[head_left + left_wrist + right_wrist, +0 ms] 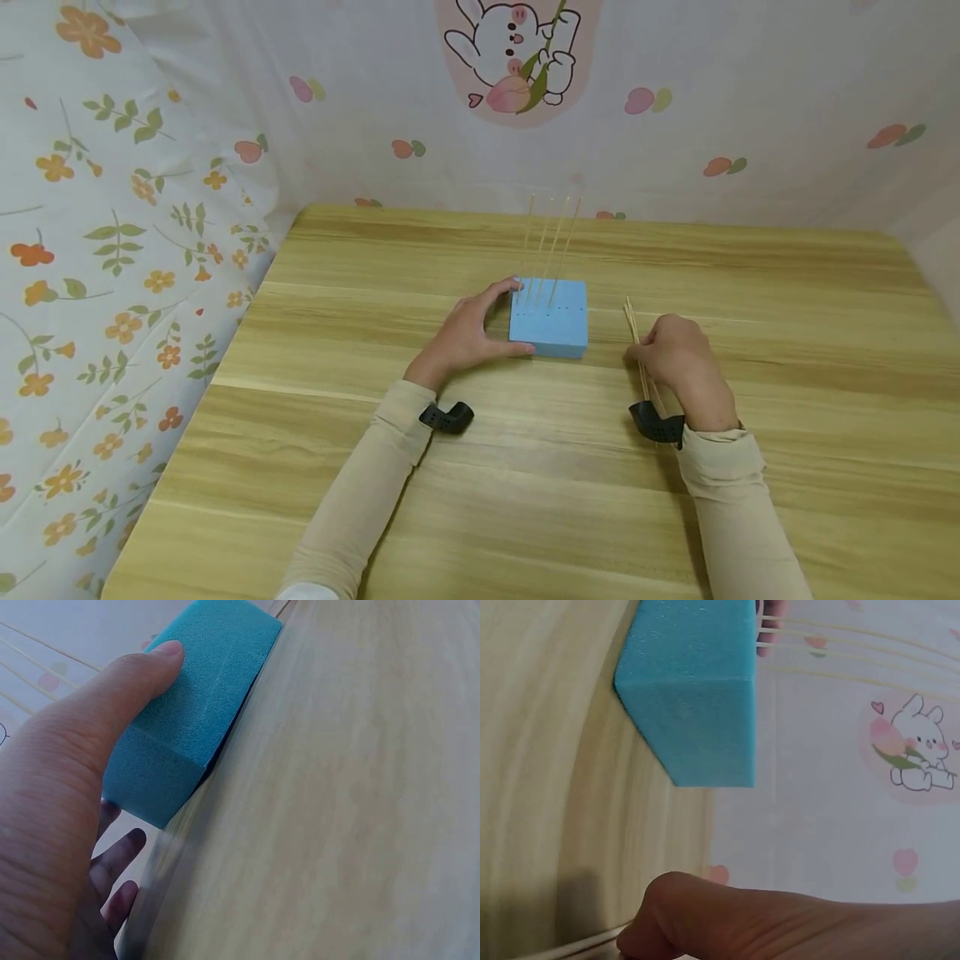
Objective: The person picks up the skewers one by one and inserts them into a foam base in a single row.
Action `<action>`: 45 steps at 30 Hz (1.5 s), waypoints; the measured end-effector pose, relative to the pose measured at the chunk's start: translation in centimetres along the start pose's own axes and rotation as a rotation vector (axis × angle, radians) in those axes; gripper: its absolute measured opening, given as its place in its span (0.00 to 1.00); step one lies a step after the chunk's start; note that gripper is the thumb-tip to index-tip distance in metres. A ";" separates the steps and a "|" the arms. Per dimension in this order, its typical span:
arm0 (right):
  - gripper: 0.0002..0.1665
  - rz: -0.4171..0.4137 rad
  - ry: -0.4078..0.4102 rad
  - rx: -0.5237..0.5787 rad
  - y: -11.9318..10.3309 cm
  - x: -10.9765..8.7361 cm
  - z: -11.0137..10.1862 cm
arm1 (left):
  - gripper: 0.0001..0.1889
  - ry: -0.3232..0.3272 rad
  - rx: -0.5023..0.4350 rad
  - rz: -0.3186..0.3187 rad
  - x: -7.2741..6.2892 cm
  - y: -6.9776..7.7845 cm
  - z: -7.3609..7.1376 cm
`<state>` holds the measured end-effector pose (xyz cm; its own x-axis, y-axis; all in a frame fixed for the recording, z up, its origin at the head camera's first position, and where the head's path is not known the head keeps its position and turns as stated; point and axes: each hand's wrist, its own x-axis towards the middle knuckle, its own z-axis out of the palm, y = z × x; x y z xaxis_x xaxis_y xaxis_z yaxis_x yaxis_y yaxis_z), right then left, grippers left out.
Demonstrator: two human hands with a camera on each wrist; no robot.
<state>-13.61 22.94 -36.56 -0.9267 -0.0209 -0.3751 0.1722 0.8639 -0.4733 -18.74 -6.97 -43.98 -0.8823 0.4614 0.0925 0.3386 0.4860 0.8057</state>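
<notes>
A blue foam block [555, 329] lies on the table with rows of small holes in its top. Several thin sticks [568, 242] stand up from it, leaning slightly. My left hand [468, 333] holds the block at its left end, the thumb on the front face and a finger at the back corner. In the left wrist view the thumb [154, 667] lies along the block's side. To the right of the block, my right hand [678, 354] grips a few loose sticks [631, 315] low over the table. Their lower ends pass behind the black wrist mount.
The wood-grain table [525, 500] spreads around both hands. Behind it hangs a pale curtain [360, 92] printed with a rabbit and tulips, and a floral sheet [112, 292] drops along the left side. Black mounts [450, 418] sit on both wrists.
</notes>
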 end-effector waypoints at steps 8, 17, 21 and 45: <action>0.13 -0.043 0.081 0.046 0.3 -0.5 -1.1 | 0.51 0.006 0.003 0.016 0.2 -0.2 0.0; 0.15 -0.076 0.186 0.144 -0.8 -1.5 -2.1 | 0.52 0.011 -0.003 0.037 0.3 -0.3 -0.2; 0.14 -0.122 0.258 0.157 -1.4 -2.0 -2.4 | 0.51 0.005 -0.003 0.029 0.1 -0.4 -0.2; 0.08 -0.704 0.774 0.436 -8.4 -0.2 -0.5 | 0.50 -0.002 0.022 0.021 0.0 -0.5 0.0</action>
<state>-15.05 15.97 -32.16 -0.7948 0.0149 0.6066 -0.5079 0.5308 -0.6785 -18.90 -7.20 -44.41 -0.8740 0.4737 0.1081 0.3644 0.4920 0.7907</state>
